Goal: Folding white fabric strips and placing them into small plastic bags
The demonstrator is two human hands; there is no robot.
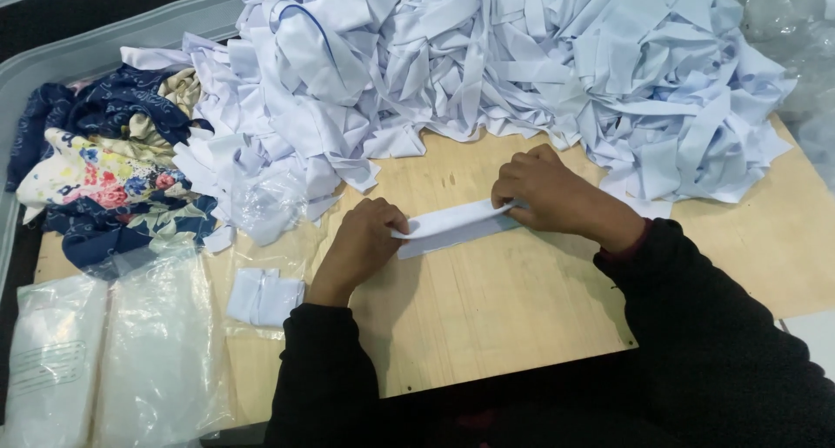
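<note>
Far left, clear bags (113, 361) lie on the board (487, 309), with floral cloth (104, 178) behind them and a small folded white piece (263, 296) just beside. The left hand (365, 239) pinches one end of a white strip (457, 226), fingers curled and pressed together over its edge. The strip runs flat across the board between both hands, its left end under the left fingertips. The right hand (548, 191) pinches the other end, thumb and fingers closed on the upper layer, lifting it slightly. Behind lies a big heap of white strips (522, 65).
</note>
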